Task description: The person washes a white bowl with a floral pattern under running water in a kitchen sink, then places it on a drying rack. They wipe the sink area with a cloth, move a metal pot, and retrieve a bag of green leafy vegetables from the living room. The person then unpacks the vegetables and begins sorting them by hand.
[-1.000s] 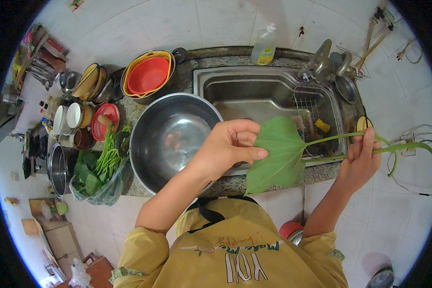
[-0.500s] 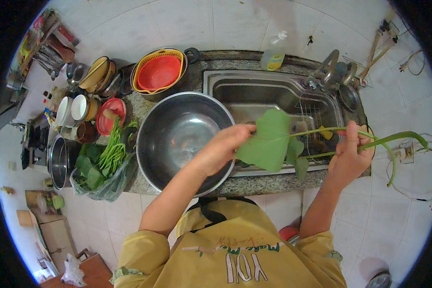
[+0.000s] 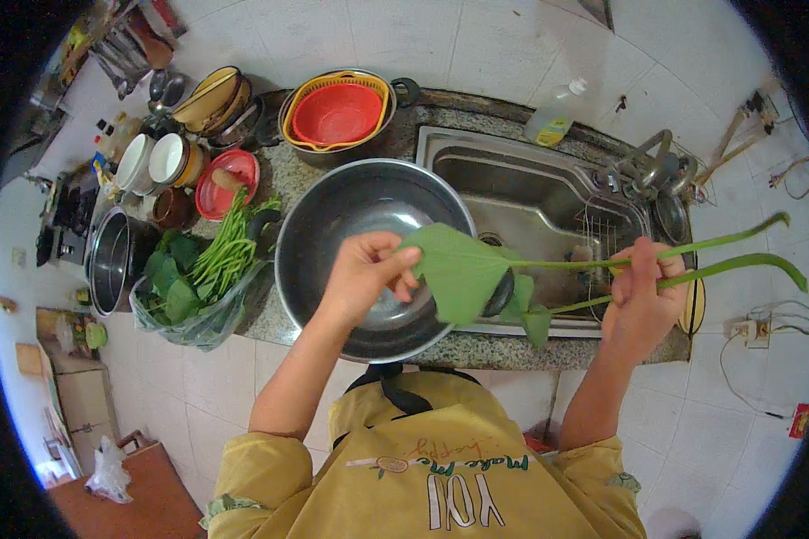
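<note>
My right hand [image 3: 643,292] is closed around the long green stems of leafy greens, their cut ends sticking out to the right. A broad green leaf [image 3: 463,271] on one stem spreads leftward over the gap between the steel basin and the sink. At the leaf's left edge, my left hand [image 3: 367,277] pinches it between thumb and fingers, above the basin. Smaller leaves [image 3: 528,314] hang from the lower stem. Beneath my left hand is the large steel basin [image 3: 377,193], its visible bottom shiny. More leafy stems [image 3: 229,247] lie in a clear plastic bag [image 3: 208,331] to the left.
The steel sink [image 3: 521,175] holds a wire rack [image 3: 600,242], with a faucet [image 3: 652,166] at its right back. A bottle [image 3: 555,112] stands behind it. Colanders [image 3: 337,112], bowls [image 3: 166,160], a red lid [image 3: 243,166] and a pot [image 3: 112,269] crowd the left counter.
The leaf and stems have shifted left relative to the sink, and the stems now lie straighter. My left hand has moved left and turned, its thumb now at the leaf's edge. The view has tilted.
</note>
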`<act>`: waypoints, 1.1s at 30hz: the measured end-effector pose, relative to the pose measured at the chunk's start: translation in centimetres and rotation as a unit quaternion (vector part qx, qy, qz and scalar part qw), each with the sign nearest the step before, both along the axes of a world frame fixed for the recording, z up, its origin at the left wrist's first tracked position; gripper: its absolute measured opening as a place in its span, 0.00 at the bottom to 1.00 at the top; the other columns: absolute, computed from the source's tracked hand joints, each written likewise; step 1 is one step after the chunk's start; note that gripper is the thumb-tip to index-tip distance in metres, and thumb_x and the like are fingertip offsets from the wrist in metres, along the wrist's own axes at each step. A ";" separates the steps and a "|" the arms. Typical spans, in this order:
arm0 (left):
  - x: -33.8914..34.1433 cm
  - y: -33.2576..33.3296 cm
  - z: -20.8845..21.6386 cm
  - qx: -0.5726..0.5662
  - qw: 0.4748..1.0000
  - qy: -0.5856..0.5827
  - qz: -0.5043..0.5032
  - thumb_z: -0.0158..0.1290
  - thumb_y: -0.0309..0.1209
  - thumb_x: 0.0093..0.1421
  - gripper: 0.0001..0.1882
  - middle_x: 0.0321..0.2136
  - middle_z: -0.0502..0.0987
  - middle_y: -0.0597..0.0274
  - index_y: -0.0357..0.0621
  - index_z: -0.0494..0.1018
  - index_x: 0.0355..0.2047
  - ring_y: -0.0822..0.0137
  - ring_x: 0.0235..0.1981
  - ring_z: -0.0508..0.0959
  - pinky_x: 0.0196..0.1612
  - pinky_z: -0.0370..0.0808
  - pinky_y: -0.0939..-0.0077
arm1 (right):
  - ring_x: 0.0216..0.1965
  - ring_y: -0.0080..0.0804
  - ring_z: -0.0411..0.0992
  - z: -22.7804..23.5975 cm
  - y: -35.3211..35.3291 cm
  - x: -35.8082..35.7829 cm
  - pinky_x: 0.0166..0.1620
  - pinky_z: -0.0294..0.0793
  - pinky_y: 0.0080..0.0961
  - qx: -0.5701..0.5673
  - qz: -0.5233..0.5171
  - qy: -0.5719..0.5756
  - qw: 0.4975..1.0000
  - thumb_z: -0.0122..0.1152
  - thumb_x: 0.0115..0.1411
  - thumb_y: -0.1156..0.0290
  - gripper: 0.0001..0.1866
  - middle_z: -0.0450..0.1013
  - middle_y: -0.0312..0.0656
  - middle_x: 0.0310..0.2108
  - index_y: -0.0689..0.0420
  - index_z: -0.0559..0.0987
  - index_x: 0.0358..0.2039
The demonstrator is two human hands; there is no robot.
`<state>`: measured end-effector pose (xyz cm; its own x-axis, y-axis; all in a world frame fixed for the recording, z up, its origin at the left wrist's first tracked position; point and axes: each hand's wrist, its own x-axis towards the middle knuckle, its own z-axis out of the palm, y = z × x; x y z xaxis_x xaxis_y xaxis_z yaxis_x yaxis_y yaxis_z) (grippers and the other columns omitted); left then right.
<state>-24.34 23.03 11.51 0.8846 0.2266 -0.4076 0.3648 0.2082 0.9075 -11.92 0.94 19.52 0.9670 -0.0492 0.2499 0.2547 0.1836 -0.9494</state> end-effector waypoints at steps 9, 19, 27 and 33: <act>-1.9 0.4 4.5 0.438 0.831 -0.341 0.027 0.55 0.40 0.45 0.25 0.44 0.67 0.55 0.43 0.68 0.43 0.55 0.48 0.64 0.50 0.59 0.65 | 0.10 0.10 0.52 -0.6 3.5 -1.0 0.12 0.46 0.09 0.005 0.095 0.013 0.995 0.57 0.50 0.76 0.07 0.67 0.36 0.15 0.58 0.68 0.22; -2.5 -0.7 3.8 0.155 0.965 -0.201 0.061 0.56 0.24 0.45 0.06 0.22 0.75 0.63 0.36 0.74 0.25 0.78 0.24 0.72 0.26 0.67 0.85 | 0.10 0.10 0.48 -0.8 5.2 -0.5 0.11 0.44 0.09 0.028 0.222 0.191 0.956 0.51 0.55 0.65 0.08 0.66 0.31 0.19 0.56 0.69 0.26; -2.8 -0.7 3.7 0.054 0.984 -0.148 0.078 0.56 0.24 0.46 0.05 0.19 0.73 0.69 0.38 0.73 0.24 0.81 0.20 0.70 0.24 0.66 0.87 | 0.10 0.10 0.47 -2.3 4.7 -0.3 0.11 0.43 0.08 0.041 0.313 0.246 0.917 0.52 0.54 0.62 0.09 0.66 0.32 0.19 0.54 0.69 0.27; -3.1 -0.5 3.4 -0.076 0.974 -0.164 0.137 0.55 0.23 0.47 0.04 0.21 0.74 0.68 0.39 0.73 0.25 0.79 0.21 0.71 0.25 0.67 0.87 | 0.09 0.10 0.49 -2.2 3.7 0.2 0.12 0.44 0.08 0.024 0.228 0.205 0.952 0.52 0.55 0.66 0.07 0.68 0.37 0.17 0.56 0.70 0.28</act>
